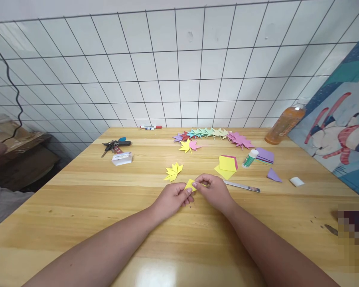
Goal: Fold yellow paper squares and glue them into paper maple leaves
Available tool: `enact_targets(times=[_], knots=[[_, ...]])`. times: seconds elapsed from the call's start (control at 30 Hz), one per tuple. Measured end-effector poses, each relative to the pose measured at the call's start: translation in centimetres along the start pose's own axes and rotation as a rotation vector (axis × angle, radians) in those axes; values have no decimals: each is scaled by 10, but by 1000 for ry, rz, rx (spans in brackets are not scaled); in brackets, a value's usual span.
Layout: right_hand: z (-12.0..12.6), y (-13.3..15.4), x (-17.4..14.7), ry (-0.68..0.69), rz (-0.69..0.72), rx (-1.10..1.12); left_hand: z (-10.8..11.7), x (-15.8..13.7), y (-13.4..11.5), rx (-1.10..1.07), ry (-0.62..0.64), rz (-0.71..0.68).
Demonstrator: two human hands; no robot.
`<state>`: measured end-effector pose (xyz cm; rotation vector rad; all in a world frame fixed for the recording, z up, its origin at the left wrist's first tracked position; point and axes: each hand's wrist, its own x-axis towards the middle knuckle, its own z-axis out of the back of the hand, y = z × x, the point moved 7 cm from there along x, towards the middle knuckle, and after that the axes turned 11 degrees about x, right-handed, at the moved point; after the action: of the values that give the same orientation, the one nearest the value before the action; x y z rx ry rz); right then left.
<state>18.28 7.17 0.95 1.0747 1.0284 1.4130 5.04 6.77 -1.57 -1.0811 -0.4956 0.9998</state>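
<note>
A small folded piece of yellow paper (pixel 190 184) is pinched between both hands above the table. My left hand (pixel 175 196) grips its left and lower side, thumb on top. From the right, my right hand (pixel 214 190) holds the paper's other edge between thumb and fingers. Just beyond lies a yellow folded-paper leaf shape (pixel 174 172) with several points. Behind the right hand is a stack of yellow square sheets (pixel 227 164) with a magenta one underneath. A metal ruler (pixel 242 186) lies beside the right hand.
Along the back stretches a row of coloured folded leaves (pixel 209 133). At right are a glue stick (pixel 250 158), purple sheets (pixel 265 155), a purple triangle (pixel 274 175), an eraser (pixel 296 181) and a bottle (pixel 285 121). Keys (pixel 116 146), a small box (pixel 122 158) and markers (pixel 150 127) lie left.
</note>
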Motion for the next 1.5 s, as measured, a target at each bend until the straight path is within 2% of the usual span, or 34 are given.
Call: enact_targets(times=[0.13,0.2,0.3,0.4,0.63,0.8,0.87,0.97,1.03,1.07,1.2,1.27,1.37,1.5], knots=[[1,-1,0,-23,-5,49,-1,1,-1,-48,0,18],[-2,-6,-1,-18,-79,159,1,3,0,-84,-28,37],[-16,-15,-5,70,-233,300,6,3,1,-143,-84,55],[-24,-14,-7,118,-262,334,8,3,-1,-149,-104,23],[-17,-15,-5,4,-273,486,12,2,-6,-45,-146,-35],[-8,-25,-3,-86,-361,676,14,3,-4,-69,-168,-11],[4,-30,0,-126,-380,755,18,4,1,-110,-191,26],[32,-34,6,-269,-336,838,27,4,9,-200,-245,94],[39,-33,6,-269,-324,824,31,5,9,-231,-251,86],[36,-30,6,-221,-318,784,31,6,9,-240,-242,80],[-2,-16,-5,52,-331,565,26,5,4,-232,-203,44],[-16,-10,-8,89,-287,488,22,3,0,-186,-171,11],[-20,-8,-7,43,-228,433,16,1,-3,-116,-137,-13],[-1,-12,-2,-118,-206,470,16,2,0,-167,-136,13]])
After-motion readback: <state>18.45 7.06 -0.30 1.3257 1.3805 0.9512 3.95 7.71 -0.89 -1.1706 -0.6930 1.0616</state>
